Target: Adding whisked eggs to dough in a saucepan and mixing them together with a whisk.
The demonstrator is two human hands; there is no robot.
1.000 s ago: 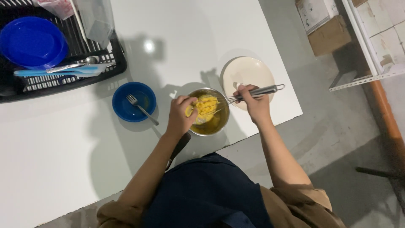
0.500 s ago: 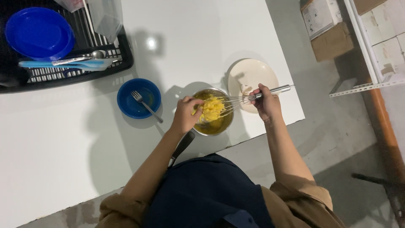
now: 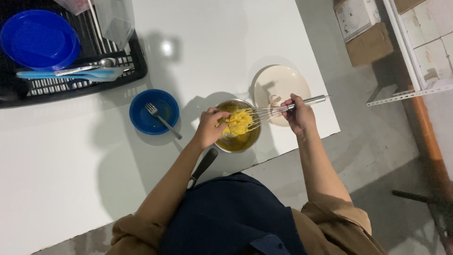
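Right hand (image 3: 299, 114) is clamped round the whisk (image 3: 269, 113), wires in the yellow egg inside the small pan (image 3: 237, 128) at frame centre. Left hand (image 3: 208, 127) pinches the pan rim; I'd hold it firm and keep strokes shallow. Cardboard box (image 3: 367, 33) with a white label sits upper right.
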